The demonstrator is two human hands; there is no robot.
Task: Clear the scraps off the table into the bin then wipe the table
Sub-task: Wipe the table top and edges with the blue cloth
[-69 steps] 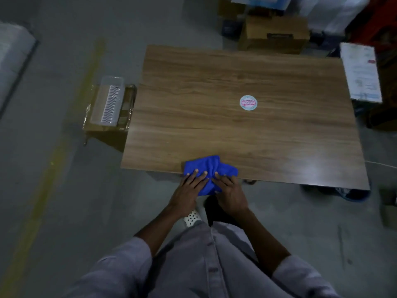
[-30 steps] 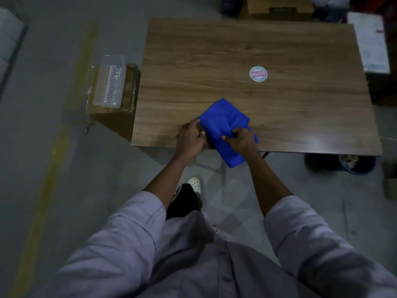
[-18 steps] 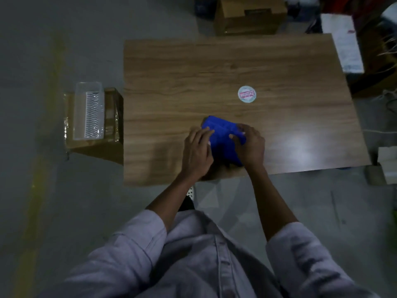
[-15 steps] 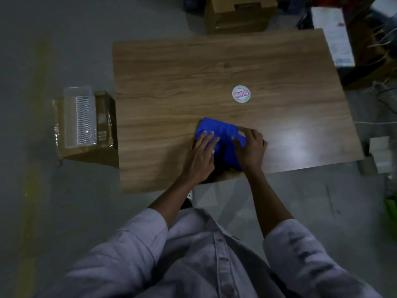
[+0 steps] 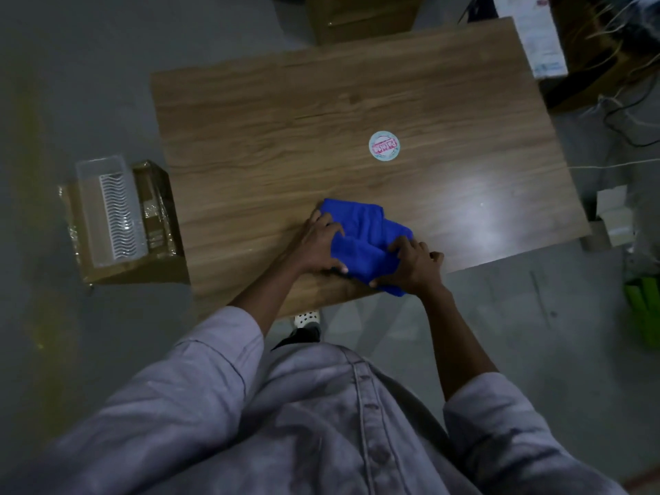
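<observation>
A folded blue cloth (image 5: 362,241) lies on the wooden table (image 5: 303,112) near its front edge, one corner hanging over the edge. My left hand (image 5: 318,244) grips the cloth's left side. My right hand (image 5: 414,267) grips its right side at the table's edge. Both hands hold the cloth against the wood. A round white sticker with red print (image 5: 384,146) sits flat on the tabletop beyond the cloth. The bin is not in view.
A cardboard box (image 5: 125,266) with a clear plastic container (image 5: 109,209) on it stands on the floor left of the table. Another brown box (image 5: 360,14) stands behind the table. Papers (image 5: 535,37), cables and small boxes lie to the right.
The cloth and both hands slid from mid-table back toward the front edge; the cloth's near corner now hangs over it. The view has tilted.
</observation>
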